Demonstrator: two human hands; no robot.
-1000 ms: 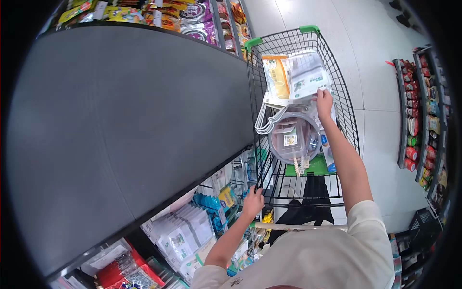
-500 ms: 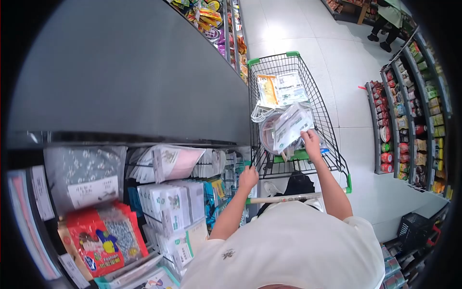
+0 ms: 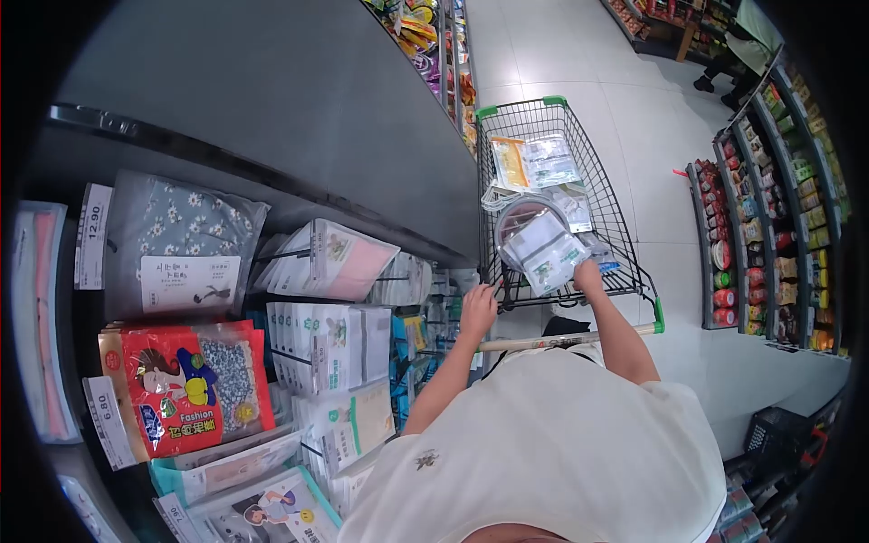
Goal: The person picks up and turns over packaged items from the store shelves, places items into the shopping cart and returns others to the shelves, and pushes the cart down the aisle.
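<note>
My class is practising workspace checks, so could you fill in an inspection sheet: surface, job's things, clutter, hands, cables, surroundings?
Surface: wire shopping cart with green corners.
Job's things: flat plastic-wrapped pack, partly covering a round grey-rimmed container from this view.
Clutter: yellow-and-white pack, white-and-grey pack and white hangers, all in the cart.
Hands: right hand holds the flat pack's edge; left hand is at the cart's near left corner, grip unclear.
Cables: nothing seen.
Surroundings: hanging packs at left; stocked shelves, a person and a black basket at right.
</note>
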